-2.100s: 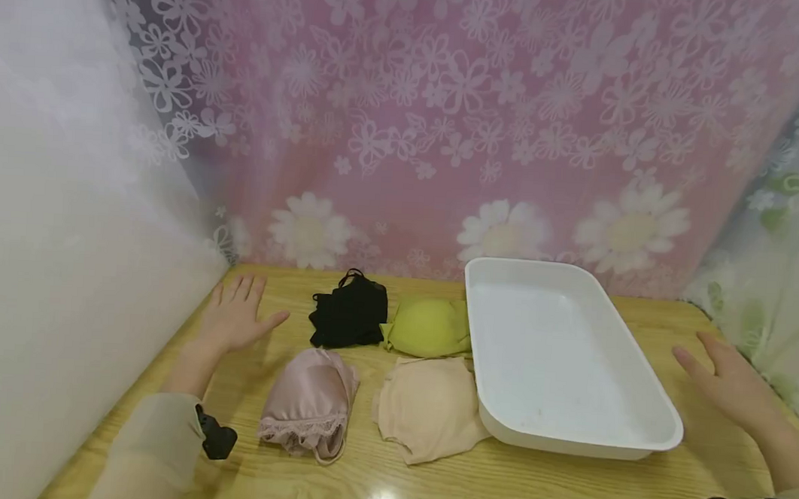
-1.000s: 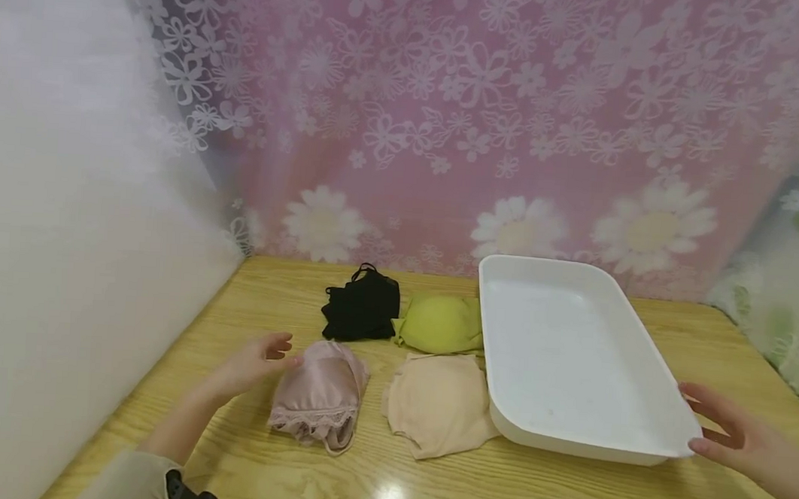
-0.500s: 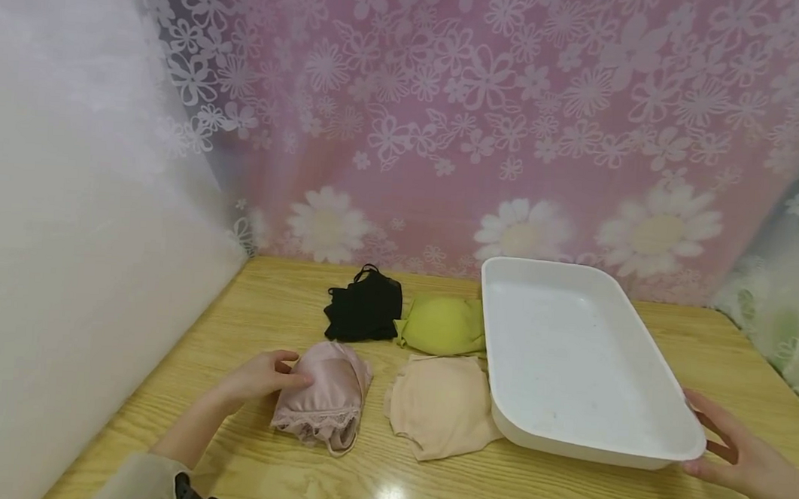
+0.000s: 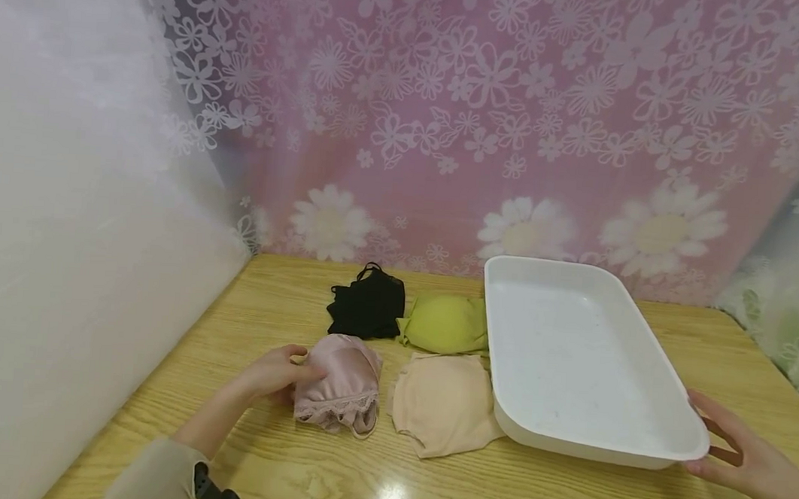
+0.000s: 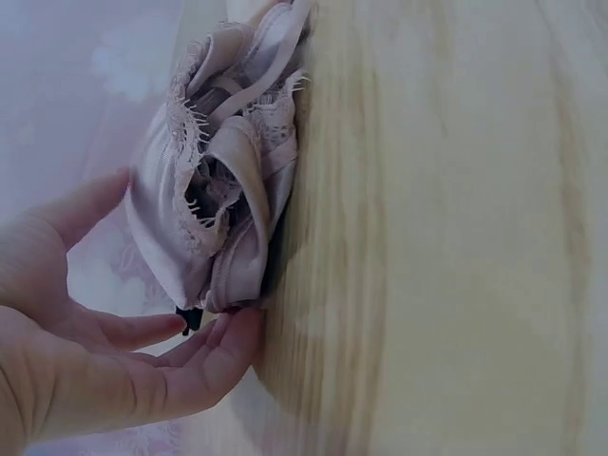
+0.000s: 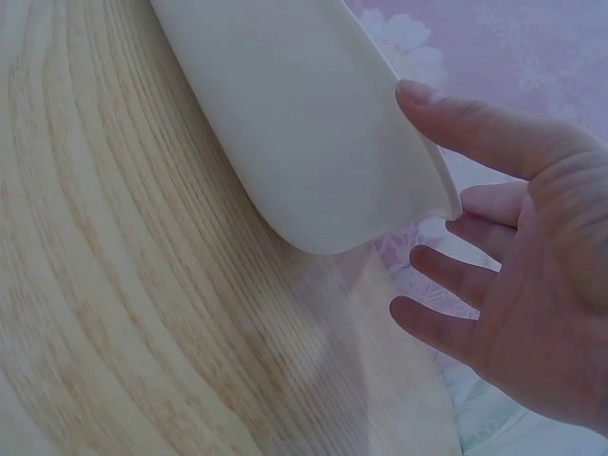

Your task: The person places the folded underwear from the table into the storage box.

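Observation:
A folded pink satin bra [image 4: 341,378] with lace trim lies at the front left. My left hand [image 4: 278,371] grips its left side, the thumb [image 5: 90,204] on the satin cup and the fingertips at its lower edge by the table. Lace and straps of the bra show bunched in the left wrist view. At the right, my right hand [image 4: 741,452] holds the front right corner of a white plastic tray [image 4: 566,441]. The thumb [image 6: 456,119] presses the rim, the index finger sits at the corner, and the other fingers hang free.
Behind the pink bra lies a folded black strappy garment [image 4: 367,304], with a padded yellow-green bra [image 4: 446,323] beside it. A folded beige garment [image 4: 445,406] lies in front, against the tray's left side. A floral curtain [image 4: 446,131] hangs behind the wooden table [image 4: 306,482].
Both hands came in from the sides, the left to the pink bra and the right to the tray corner. In the last half second the left hand shifted the bra slightly right and back.

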